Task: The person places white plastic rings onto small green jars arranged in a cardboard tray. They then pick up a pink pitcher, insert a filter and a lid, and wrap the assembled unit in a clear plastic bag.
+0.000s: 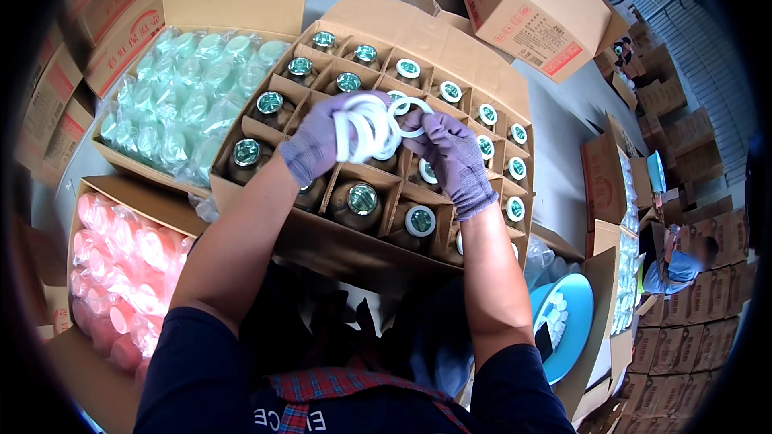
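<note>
My left hand [316, 130], in a grey-purple glove, grips a bunch of white rings [363, 130]. Beside it my gloved right hand [455, 151] pinches a white ring [413, 100] at the edge of the bunch. Both hands are above a cardboard carton [366, 243] split by cardboard dividers. Silvery glass flask liners [362, 199] with greenish mouths stand upright in its compartments. Those toward the right, such as one liner [420, 222] at the near side, have a white ring around the mouth; those at the left show bare mouths. My hands hide some middle compartments.
At left stand a carton of wrapped pale green cups [189, 96] and one of wrapped pink cups [121, 273]. A blue basin [581, 313] with white pieces sits at lower right. Behind are a large carton [535, 12] and stacked boxes; another person [682, 267] is far right.
</note>
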The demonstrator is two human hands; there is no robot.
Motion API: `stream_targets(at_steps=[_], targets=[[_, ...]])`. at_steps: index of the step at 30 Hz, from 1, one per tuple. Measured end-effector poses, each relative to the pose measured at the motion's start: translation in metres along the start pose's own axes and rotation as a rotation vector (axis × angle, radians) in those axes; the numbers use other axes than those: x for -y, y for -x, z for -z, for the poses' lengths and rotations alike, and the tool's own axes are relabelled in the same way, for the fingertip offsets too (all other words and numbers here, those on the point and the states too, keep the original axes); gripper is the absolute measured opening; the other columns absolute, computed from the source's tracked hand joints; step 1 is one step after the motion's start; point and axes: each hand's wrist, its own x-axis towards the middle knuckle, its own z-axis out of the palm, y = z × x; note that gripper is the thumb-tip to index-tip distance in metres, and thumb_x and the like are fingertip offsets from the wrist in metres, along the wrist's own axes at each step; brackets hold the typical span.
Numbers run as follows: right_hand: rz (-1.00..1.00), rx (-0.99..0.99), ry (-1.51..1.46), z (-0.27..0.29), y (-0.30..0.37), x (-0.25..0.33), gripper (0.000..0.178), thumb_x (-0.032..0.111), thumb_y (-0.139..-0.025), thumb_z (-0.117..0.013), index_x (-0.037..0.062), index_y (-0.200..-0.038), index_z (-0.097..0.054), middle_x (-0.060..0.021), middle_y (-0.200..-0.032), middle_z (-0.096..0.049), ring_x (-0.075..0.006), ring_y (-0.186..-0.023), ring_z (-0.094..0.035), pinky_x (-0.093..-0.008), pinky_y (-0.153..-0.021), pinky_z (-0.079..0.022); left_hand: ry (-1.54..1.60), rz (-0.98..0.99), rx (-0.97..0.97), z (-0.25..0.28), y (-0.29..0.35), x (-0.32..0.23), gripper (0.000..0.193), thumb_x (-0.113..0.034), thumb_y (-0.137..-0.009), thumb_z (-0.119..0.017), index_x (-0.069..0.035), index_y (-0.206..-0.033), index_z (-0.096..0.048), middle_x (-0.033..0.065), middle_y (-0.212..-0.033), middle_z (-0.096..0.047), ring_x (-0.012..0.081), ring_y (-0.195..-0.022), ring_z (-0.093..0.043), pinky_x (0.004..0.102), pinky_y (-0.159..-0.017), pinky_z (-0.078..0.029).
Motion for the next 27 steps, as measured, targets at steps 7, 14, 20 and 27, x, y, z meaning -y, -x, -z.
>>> stream_targets(at_steps=[7,14,20,27], targets=[[-0.184,0.37,0.793,-0.023,0.026,-0.045,0.029,0.004,-0.09,-0.057,0.0065,-0.117,-0.066,-0.0042,-0.089,-0.068,-0.0136,-0.078,-0.066,-0.0278,-0.06,-0.054,-0.36,-0.276,-0.581,0.032,0.007,-0.022,0.033,-0.027,-0.093,-0.055,-0.016,-0.125,-0.057,0.0048,-0.114,-0.065,0.0238,-0.097,-0.067,0.0396,-0.065,-0.059],[0.234,0.202,1.704,-0.038,0.012,-0.086,0.015,0.017,-0.086,-0.058,0.0129,-0.098,-0.064,-0.0137,-0.106,-0.061,-0.0303,-0.092,-0.066,-0.0413,-0.075,-0.053,-0.414,-0.335,-0.345,-0.016,0.016,-0.009,0.043,-0.022,-0.087,-0.068,-0.013,-0.128,-0.055,0.0037,-0.114,-0.064,0.0185,-0.098,-0.066,0.0331,-0.068,-0.059],[0.101,0.223,1.674,-0.024,0.021,-0.077,0.019,0.021,-0.09,-0.055,0.0133,-0.105,-0.064,-0.0154,-0.107,-0.061,-0.0325,-0.096,-0.064,-0.043,-0.08,-0.052,-0.253,-0.3,-0.373,-0.025,0.006,-0.011,0.04,-0.018,-0.087,-0.067,-0.011,-0.125,-0.057,0.0067,-0.115,-0.063,0.0214,-0.098,-0.066,0.0367,-0.071,-0.06],[0.186,0.284,1.647,-0.021,0.041,-0.068,0.037,0.017,-0.088,-0.056,0.0088,-0.125,-0.057,-0.0175,-0.109,-0.06,-0.0354,-0.098,-0.062,-0.0436,-0.082,-0.051,-0.333,-0.356,-0.327,-0.026,0.008,-0.005,0.043,-0.014,-0.086,-0.068,-0.009,-0.127,-0.056,0.0077,-0.114,-0.064,0.022,-0.1,-0.065,0.037,-0.07,-0.06]])
